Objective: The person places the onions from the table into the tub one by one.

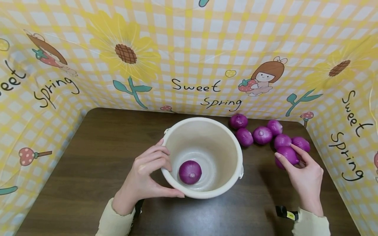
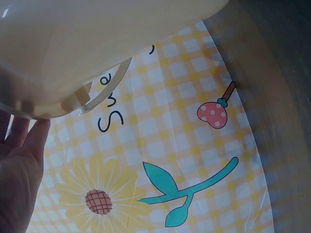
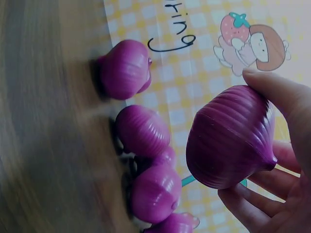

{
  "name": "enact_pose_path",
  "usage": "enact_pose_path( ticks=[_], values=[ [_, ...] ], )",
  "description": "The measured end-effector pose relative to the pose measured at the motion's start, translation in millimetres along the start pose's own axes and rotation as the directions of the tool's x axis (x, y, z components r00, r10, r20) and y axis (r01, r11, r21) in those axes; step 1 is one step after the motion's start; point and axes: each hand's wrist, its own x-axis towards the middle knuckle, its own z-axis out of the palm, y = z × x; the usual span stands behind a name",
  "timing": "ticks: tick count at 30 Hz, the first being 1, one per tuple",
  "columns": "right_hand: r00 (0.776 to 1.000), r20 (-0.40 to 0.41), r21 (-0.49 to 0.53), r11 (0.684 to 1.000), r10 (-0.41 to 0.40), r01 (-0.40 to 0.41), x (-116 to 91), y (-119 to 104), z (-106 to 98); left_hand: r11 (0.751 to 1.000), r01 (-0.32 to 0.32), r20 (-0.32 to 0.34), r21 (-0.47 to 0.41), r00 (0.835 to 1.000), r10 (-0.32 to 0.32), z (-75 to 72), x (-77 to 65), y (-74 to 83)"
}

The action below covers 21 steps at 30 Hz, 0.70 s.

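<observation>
Head view: the left hand (image 1: 149, 172) grips the rim of a round, off-white, plastic-looking bucket (image 1: 217, 144); one glossy purple, bulb-shaped onion (image 1: 190, 172) lies inside. The right hand (image 1: 307, 180) holds a second onion (image 1: 286, 156) near the right edge of the brown wooden desk (image 1: 127, 131); six loose onions (image 1: 262, 135) lie toward its far right corner.

Left wrist view: fingers touch the bucket.

Right wrist view: thumb and fingers, spread to onion width, pinch the second onion. Step in hand: apparently picking; next move calls for a secure pinch.

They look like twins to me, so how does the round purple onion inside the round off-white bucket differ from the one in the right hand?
The round purple bucket onion sits inside the off-white bucket, untouched; the round purple held onion is outside, gripped by the right hand. The bucket onion's pale end faces the head camera, while the held onion's pointed tip faces the palm. Both share ribbed purple surfaces.
</observation>
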Motion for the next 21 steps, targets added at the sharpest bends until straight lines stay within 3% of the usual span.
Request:
enact_pose_path(
  ticks=[12, 21],
  values=[
    [0.998, 0.057, 0.087, 0.996, -0.013, 0.008, -6.2, -15.5, 2.1, 1.000, 0.005, -0.001, 0.000, 1.000, -0.005, -0.1, 0.1, 0.6],
    [0.997, 0.028, 0.179, 0.981, -0.078, 0.072, -10.2, -26.1, 5.6, 1.000, -0.006, -0.002, 0.002, 1.000, 0.006, 0.1, 0.4, 0.1]
  ],
)
